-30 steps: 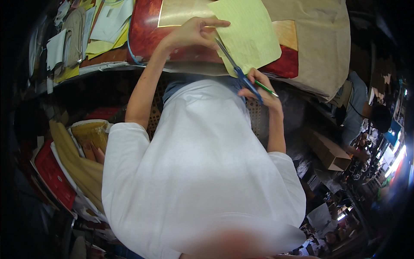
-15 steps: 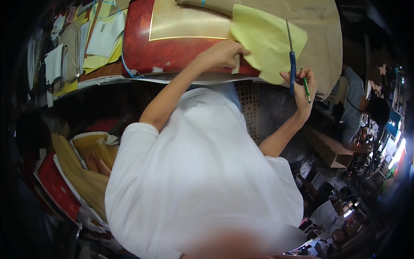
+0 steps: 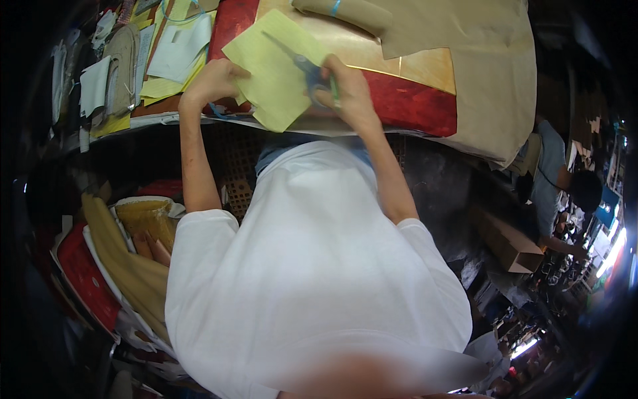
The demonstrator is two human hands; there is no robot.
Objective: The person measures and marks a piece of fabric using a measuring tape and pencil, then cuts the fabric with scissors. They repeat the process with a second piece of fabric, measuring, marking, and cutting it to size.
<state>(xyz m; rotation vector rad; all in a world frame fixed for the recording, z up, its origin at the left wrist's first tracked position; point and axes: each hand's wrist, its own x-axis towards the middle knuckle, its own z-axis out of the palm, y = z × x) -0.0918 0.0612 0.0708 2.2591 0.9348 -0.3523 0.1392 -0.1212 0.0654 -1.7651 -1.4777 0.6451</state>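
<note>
My left hand pinches the left edge of a yellow lined sheet of paper held over the table. My right hand grips blue-handled scissors together with a green pen; the blades lie across the sheet, pointing up and left. Under the sheet lies a red and gold board on the table.
Brown kraft paper and a rolled brown piece cover the table's right side. Loose white and yellow papers lie at the left. Rolled materials and a bag stand on the floor at left. Another person bends over at the right.
The view has swung so both hands and the yellow sheet now sit further left. The scissors went from upright at the sheet's right edge to lying across the sheet.
</note>
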